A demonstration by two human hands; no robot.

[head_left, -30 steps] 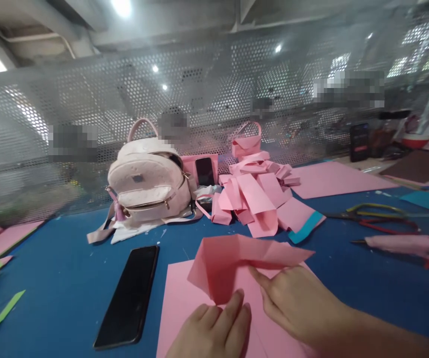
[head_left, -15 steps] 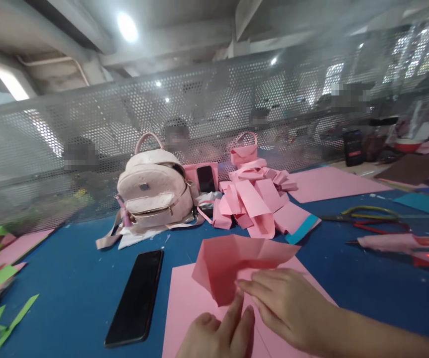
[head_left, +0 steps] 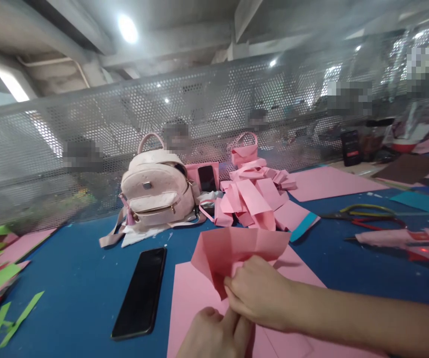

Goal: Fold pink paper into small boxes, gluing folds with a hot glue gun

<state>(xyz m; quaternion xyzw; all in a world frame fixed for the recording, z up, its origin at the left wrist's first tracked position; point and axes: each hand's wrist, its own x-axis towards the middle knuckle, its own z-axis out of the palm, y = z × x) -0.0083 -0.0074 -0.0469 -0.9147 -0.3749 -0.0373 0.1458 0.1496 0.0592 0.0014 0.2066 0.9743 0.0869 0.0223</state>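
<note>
A folded sheet of pink paper (head_left: 242, 243) stands partly upright at the lower centre, with creased walls and a pointed near corner. My right hand (head_left: 257, 293) is closed at its near edge, fingers curled against the fold. Below it, my left hand (head_left: 214, 334) reaches in from the bottom edge, fingers bent and close together. Its fingertips are hidden under my right hand, at the same paper. Both hands rest over a flat pink sheet (head_left: 188, 288) on the blue tabletop. What lies between the right fingertips is covered.
A black phone (head_left: 140, 293) lies left of the sheet. Behind stand a pale pink backpack (head_left: 157, 191) and a heap of pink paper pieces (head_left: 250, 199). Scissors (head_left: 371, 214) and a pink glue gun (head_left: 393, 238) lie right. Green paper strips (head_left: 22, 318) lie left; a perforated metal screen (head_left: 214, 109) stands behind.
My right hand has moved left and curled its fingers, which were stretched out before. It now covers the left fingertips. The folded paper has shifted slightly left and up in view.
</note>
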